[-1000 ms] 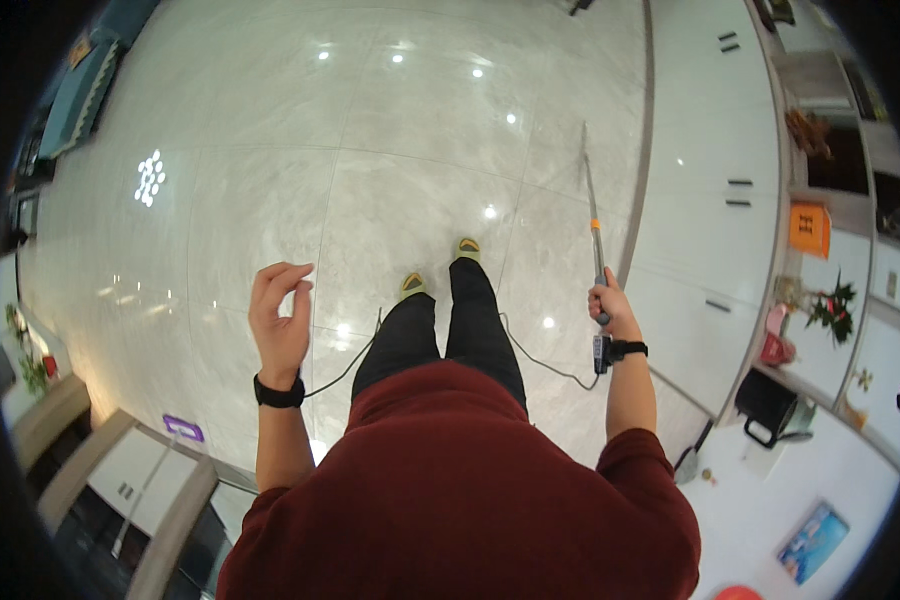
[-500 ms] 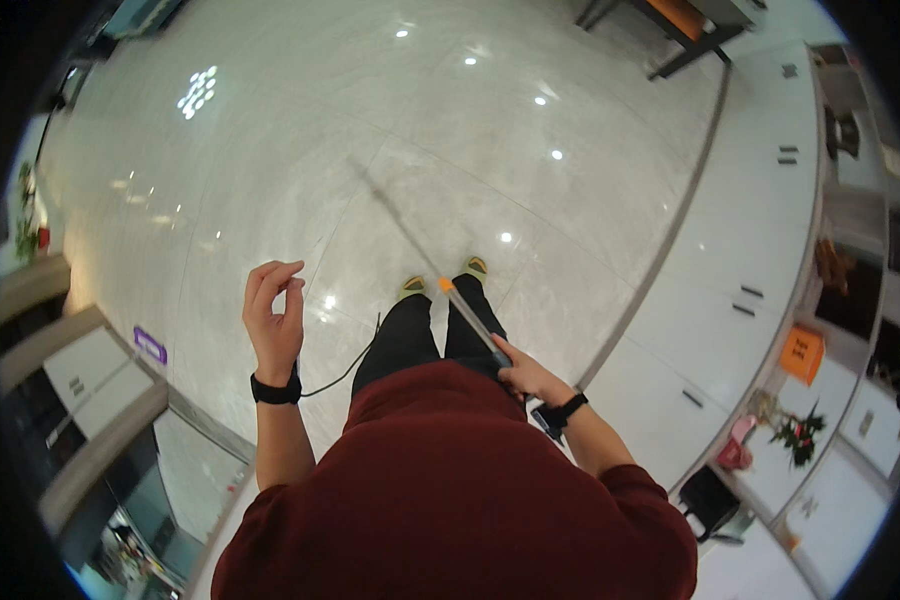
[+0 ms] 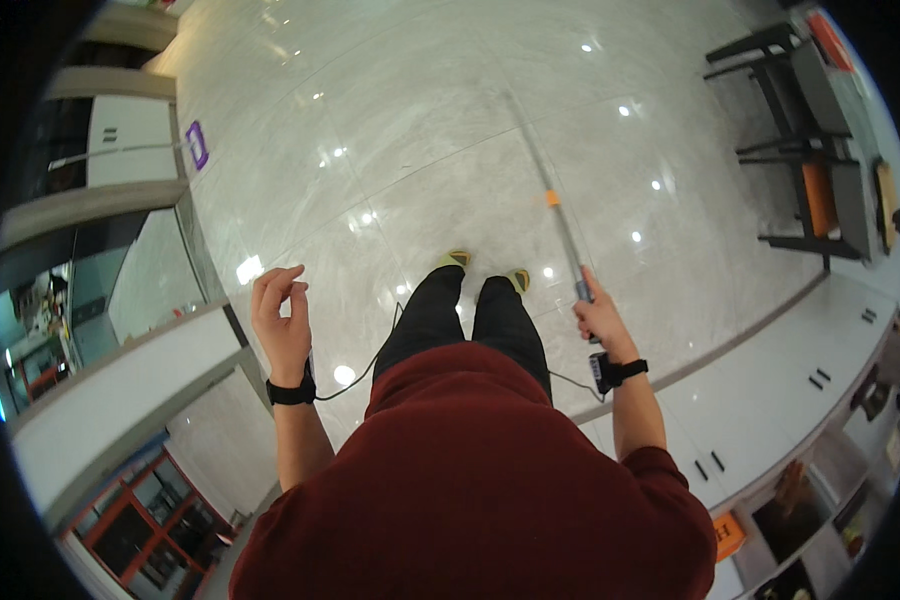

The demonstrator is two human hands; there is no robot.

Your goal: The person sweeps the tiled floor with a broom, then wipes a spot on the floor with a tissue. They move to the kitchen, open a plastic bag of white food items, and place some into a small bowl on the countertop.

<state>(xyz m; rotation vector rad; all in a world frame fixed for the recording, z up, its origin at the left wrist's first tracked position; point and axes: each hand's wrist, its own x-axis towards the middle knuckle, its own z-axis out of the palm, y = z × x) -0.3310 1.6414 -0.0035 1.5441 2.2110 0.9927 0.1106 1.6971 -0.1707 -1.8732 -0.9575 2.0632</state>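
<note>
My right hand (image 3: 598,318) is now swinging the long pole (image 3: 553,215) from eleven toward twelve o'clock, fingers wrapping it tightly. My left hand (image 3: 280,318) is staying raised, fingers loosely curling, holding nothing.

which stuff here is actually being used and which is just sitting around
In use:
- long thin pole with an orange band, gripped by the right hand
- left hand, raised, holding nothing that shows

Just there:
- black metal table
- white cabinets
- white counter
- purple marker on the floor
</note>
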